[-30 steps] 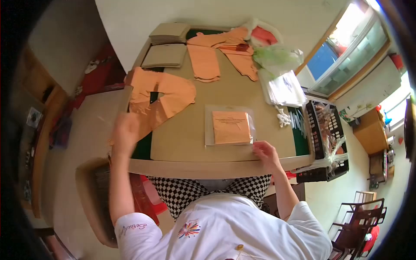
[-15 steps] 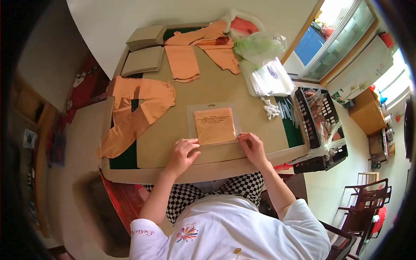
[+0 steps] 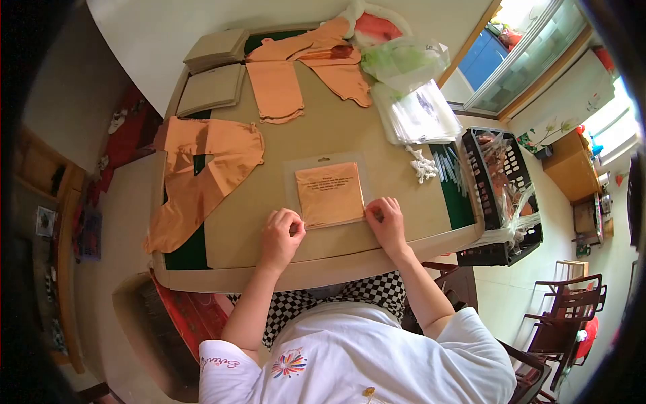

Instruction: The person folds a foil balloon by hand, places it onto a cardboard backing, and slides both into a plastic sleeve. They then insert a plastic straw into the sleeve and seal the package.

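A clear flat bag [image 3: 290,183] with a hang hole lies on the table's brown top, holding a folded orange foil sheet [image 3: 330,195] with printed black text. Thumb and fingertips of my left hand [image 3: 282,236] pinch the bag's lower left corner. On the opposite side, my right hand [image 3: 387,222] pinches the lower right edge. To the left lies a large copper-coloured foil balloon [image 3: 222,161], and flat orange foil pieces [image 3: 276,91] rest at the back.
Stacks of brown card [image 3: 212,87] sit at the back left. Clear bags [image 3: 420,114], white clips [image 3: 422,165] and pale straws [image 3: 449,168] lie on the right. A black crate [image 3: 483,175] stands beside the table's right edge.
My left hand has closed its fingers on the bag's lower left corner. The right hand stays at the lower right. The view has shifted slightly.
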### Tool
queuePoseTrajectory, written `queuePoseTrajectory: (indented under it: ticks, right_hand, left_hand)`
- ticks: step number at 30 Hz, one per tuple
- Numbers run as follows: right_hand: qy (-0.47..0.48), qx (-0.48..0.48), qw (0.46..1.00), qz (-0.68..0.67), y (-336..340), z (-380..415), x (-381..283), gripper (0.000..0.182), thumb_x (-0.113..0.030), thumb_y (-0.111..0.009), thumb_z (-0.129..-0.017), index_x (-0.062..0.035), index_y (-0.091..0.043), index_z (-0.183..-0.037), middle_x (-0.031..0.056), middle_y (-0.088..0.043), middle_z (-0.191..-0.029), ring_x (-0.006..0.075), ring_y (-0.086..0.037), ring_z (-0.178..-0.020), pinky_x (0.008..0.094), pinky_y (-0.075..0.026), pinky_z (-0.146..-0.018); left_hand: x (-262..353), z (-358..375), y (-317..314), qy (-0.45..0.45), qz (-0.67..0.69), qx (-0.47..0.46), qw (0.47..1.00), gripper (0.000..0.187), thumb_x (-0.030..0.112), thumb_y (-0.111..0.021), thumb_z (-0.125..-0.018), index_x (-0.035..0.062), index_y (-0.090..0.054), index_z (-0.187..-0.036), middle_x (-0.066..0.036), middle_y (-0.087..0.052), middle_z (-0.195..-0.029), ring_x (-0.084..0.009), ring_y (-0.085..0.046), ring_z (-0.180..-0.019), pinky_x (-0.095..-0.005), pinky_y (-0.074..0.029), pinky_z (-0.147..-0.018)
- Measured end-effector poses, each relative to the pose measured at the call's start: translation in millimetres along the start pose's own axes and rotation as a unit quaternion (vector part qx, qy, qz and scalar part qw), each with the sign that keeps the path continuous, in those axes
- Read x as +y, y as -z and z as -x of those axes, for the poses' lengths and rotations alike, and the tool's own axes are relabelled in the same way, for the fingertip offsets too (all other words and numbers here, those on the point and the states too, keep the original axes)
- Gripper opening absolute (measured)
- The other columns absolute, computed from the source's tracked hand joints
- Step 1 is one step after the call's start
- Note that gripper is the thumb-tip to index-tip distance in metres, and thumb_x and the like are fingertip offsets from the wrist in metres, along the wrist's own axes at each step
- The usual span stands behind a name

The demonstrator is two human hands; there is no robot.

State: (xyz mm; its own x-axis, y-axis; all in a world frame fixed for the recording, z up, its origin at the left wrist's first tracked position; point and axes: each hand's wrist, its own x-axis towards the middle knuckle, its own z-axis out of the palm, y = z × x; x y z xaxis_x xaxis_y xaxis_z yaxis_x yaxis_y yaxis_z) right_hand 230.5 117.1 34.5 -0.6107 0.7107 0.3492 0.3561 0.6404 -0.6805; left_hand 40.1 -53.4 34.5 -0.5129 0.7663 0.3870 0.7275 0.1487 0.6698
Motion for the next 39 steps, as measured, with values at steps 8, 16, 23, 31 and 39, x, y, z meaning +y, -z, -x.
queuePoseTrajectory:
  ticks: [8, 16, 23, 31, 39]
  right_hand:
    - [0.018, 0.043, 0.994, 0.101, -2.2, -3.4, 13.8, 0.020, 0.001, -0.058, -0.074, -0.0074, -0.058, -0.092, 0.0113, -0.054, -0.086, 0.0316, -0.050, -0.085, 0.0408, -0.044, -0.076]
    - [0.031, 0.095, 0.983, 0.153, 3.4, -3.3, 34.5, 0.015, -0.004, -0.059, -0.078, -0.0075, -0.059, -0.093, 0.0115, -0.055, -0.090, 0.0329, -0.050, -0.093, 0.0403, -0.044, -0.080]
    - [-0.060, 0.050, 0.993, 0.091, -16.1, -3.3, 15.7, 0.013, -0.015, -0.063, -0.079, -0.0059, -0.061, -0.087, 0.0126, -0.057, -0.091, 0.0315, -0.054, -0.090, 0.0414, -0.044, -0.079]
    - [-0.082, -0.010, 0.997, 0.013, -11.0, -7.9, 4.8, 0.024, -0.009, -0.063, -0.077, -0.0034, -0.056, -0.099, 0.0112, -0.059, -0.081, 0.0299, -0.056, -0.084, 0.0397, -0.046, -0.074]
    - [0.183, 0.080, 0.976, 0.087, 32.3, -47.6, -17.9, 0.048, -0.016, -0.068, -0.077, -0.0076, -0.050, -0.121, 0.0186, -0.052, -0.119, 0.0314, -0.048, -0.112, 0.0451, -0.037, -0.095]
  left_hand:
    - [-10.6, -1.8, -3.3, -0.008, -0.026, 0.049, 0.998, 0.029, -0.005, -0.063, -0.071, 0.0056, -0.046, -0.092, -0.011, -0.050, -0.097, -0.0300, -0.050, -0.091, -0.0400, -0.044, -0.077]
    - [-31.4, -8.2, 2.8, 0.048, -0.115, 0.091, 0.988, 0.019, 0.001, -0.059, -0.079, 0.0023, -0.057, -0.098, -0.013, -0.053, -0.100, -0.0318, -0.051, -0.095, -0.0402, -0.044, -0.082]
    - [-28.4, -27.2, -14.1, 0.153, -0.046, 0.056, 0.986, 0.015, 0.017, -0.064, -0.082, 0.0026, -0.065, -0.088, -0.016, -0.060, -0.096, -0.0318, -0.057, -0.092, -0.0382, -0.047, -0.080]
    - [-36.9, -46.6, -13.5, 0.329, 0.203, 0.055, 0.921, 0.025, 0.020, -0.066, -0.084, -0.0002, -0.064, -0.098, -0.007, -0.064, -0.090, -0.0153, -0.061, -0.080, -0.0278, -0.048, -0.069]
    - [-20.5, -26.6, 22.6, 0.237, 0.419, -0.028, 0.876, 0.016, 0.015, -0.062, -0.088, 0.0078, -0.067, -0.102, 0.004, -0.065, -0.085, -0.0035, -0.056, -0.075, -0.0226, -0.045, -0.067]
